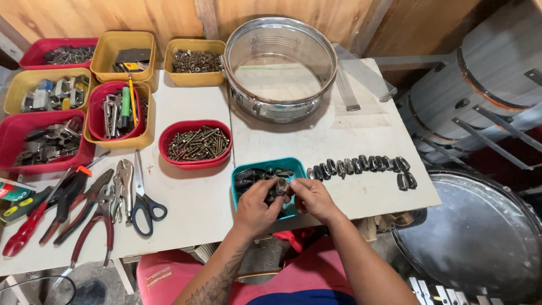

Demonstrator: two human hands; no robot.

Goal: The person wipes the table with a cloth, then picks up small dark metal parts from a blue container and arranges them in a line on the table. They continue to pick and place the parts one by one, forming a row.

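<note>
Fingers of my left hand [255,208] and right hand [312,197] pinch one dark lug [281,186] above the teal tub [265,167], steadying it for handling.

green-red package [12,191] at left edge

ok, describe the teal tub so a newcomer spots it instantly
Start at the white table; at its front edge, below the drum shell, sits the teal tub under both hands. It is the only teal container; the other tubs are red or yellow.
</note>
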